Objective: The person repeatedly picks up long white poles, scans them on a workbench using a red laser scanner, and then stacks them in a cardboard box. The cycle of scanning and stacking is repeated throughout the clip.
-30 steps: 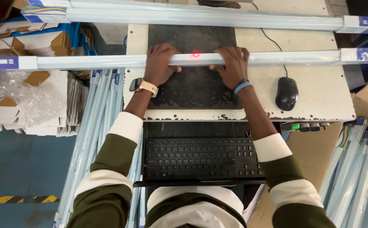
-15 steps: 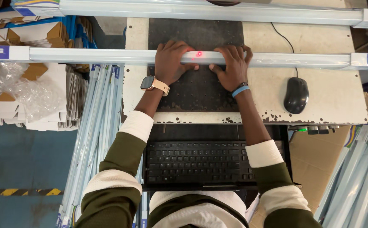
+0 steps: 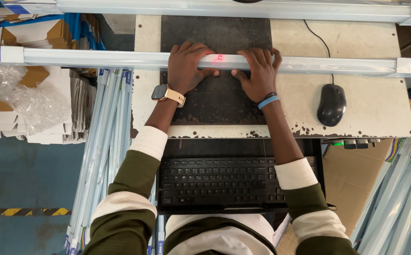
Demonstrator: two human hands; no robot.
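Note:
A long pale tube (image 3: pixel 97 58) in clear wrap, with blue end caps, lies crosswise over a worn white bench (image 3: pixel 370 108). My left hand (image 3: pixel 185 66) and my right hand (image 3: pixel 259 71) both grip its middle, fingers curled over the top, above a black perforated mat (image 3: pixel 217 101). A red light dot (image 3: pixel 220 57) glows on the tube between the two hands. The left wrist wears a watch, the right a blue band.
A second tube (image 3: pixel 234 8) lies across the bench's far edge. A black wired mouse (image 3: pixel 331 104) sits at right. A black keyboard (image 3: pixel 219 182) rests on a tray below the bench. Stacked tubes (image 3: pixel 101 151) lean at both sides; folded cartons (image 3: pixel 50 113) lie at left.
The tube and both hands have come a little nearer to me over the black mat. My grip on it is unchanged.

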